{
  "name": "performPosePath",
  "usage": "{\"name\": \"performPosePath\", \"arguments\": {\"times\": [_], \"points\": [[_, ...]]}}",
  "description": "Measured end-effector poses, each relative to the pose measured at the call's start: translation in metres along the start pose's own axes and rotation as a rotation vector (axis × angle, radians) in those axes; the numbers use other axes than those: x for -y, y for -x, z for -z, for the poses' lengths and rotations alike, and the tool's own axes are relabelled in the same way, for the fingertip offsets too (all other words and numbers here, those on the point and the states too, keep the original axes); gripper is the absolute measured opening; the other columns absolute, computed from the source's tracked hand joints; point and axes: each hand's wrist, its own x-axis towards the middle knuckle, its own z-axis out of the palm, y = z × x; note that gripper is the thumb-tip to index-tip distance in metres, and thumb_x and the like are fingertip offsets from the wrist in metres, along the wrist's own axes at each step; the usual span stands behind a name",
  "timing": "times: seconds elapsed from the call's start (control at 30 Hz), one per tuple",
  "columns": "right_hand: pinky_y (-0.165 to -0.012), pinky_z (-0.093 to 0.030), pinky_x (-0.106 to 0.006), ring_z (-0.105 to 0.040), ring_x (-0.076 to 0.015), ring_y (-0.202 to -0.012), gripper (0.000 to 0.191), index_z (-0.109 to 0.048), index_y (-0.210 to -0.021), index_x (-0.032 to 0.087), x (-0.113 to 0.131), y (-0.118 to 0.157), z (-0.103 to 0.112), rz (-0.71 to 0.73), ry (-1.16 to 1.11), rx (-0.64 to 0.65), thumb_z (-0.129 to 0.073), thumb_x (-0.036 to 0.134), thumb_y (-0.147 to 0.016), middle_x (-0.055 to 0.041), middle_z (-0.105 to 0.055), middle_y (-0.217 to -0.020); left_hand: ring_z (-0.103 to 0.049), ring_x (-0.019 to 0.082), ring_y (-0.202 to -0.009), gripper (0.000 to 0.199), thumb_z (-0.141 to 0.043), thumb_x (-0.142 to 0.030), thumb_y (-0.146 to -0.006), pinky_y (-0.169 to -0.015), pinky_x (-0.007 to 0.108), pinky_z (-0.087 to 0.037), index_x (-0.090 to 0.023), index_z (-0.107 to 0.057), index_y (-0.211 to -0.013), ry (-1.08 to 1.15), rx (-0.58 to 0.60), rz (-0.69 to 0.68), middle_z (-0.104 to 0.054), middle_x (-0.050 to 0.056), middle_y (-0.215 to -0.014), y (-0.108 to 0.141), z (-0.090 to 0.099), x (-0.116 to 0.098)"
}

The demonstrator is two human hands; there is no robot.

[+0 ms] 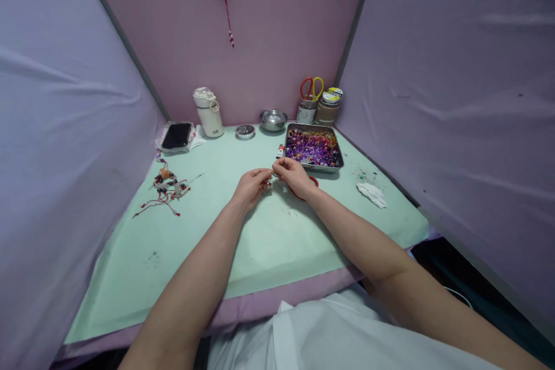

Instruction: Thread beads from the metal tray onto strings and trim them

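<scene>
My left hand (253,186) and my right hand (295,174) meet above the middle of the table, fingertips almost touching. Both are closed in a pinch. Between them is something thin and small, too fine to name. A small pale, shiny beaded piece (269,185) hangs under the fingers of my left hand. Partly covered by my right hand lies a red loop (314,181), perhaps a scissor handle. Just behind the right hand stands a metal tray (321,170) full of purple, red and dark beads (310,145). Beside its left edge lies a small red-and-white item (280,151).
Beaded red-cord ornaments (167,188) lie at left, near a phone (177,136). Along the back stand a white bottle (209,113), a round dish (245,132), a steel bowl (273,121), a can with scissors (306,111) and a jar (328,108). A white glove (372,195) lies right.
</scene>
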Motion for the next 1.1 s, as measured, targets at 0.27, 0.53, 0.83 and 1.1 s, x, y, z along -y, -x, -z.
{"name": "performPosePath", "arguments": {"times": [0.27,0.53,0.83,1.1], "points": [[-0.051,-0.032,-0.023,-0.039,-0.0098,-0.054,0.024,-0.054,-0.074,0.020,-0.0044,-0.0015,0.0005,0.041,0.049,0.000,-0.061,0.043,-0.074,0.0045,-0.049,-0.059,-0.046,0.007,-0.056,0.026,-0.076,-0.033,-0.059,-0.050,0.021,-0.035,-0.012,-0.066,-0.069,-0.032,-0.013,0.010,-0.055,0.002,-0.064,0.0008,0.0006,0.0003],[-0.064,-0.040,-0.026,-0.051,-0.0122,-0.068,0.016,-0.054,-0.085,0.021,-0.0072,-0.0008,0.0027,0.219,0.273,-0.035,-0.060,0.032,-0.075,0.0009,-0.057,-0.081,-0.044,0.006,-0.052,0.028,-0.078,-0.032,-0.056,-0.047,0.021,-0.035,-0.013,-0.059,-0.064,0.089,-0.082,0.021,-0.052,-0.001,-0.062,-0.0067,0.0054,0.0021],[-0.060,-0.041,-0.025,-0.053,-0.0127,-0.072,0.026,-0.052,-0.087,0.022,-0.0073,0.0018,-0.0005,0.226,0.225,-0.003,-0.066,0.038,-0.072,0.0001,-0.056,-0.087,-0.046,0.007,-0.055,0.026,-0.077,-0.031,-0.056,-0.049,0.022,-0.037,-0.014,-0.064,-0.071,0.082,-0.114,-0.015,-0.052,-0.001,-0.061,-0.0046,0.0033,0.0013],[-0.050,-0.033,-0.021,-0.044,-0.0070,-0.058,0.036,-0.052,-0.087,0.021,-0.0012,0.0018,-0.0036,-0.039,-0.112,0.021,-0.074,0.035,-0.062,0.0040,-0.054,-0.079,-0.052,0.009,-0.062,0.025,-0.075,-0.032,-0.058,-0.055,0.022,-0.039,-0.015,-0.066,-0.074,-0.019,-0.128,-0.104,-0.060,0.002,-0.072,-0.0073,0.0046,0.0064]]}}
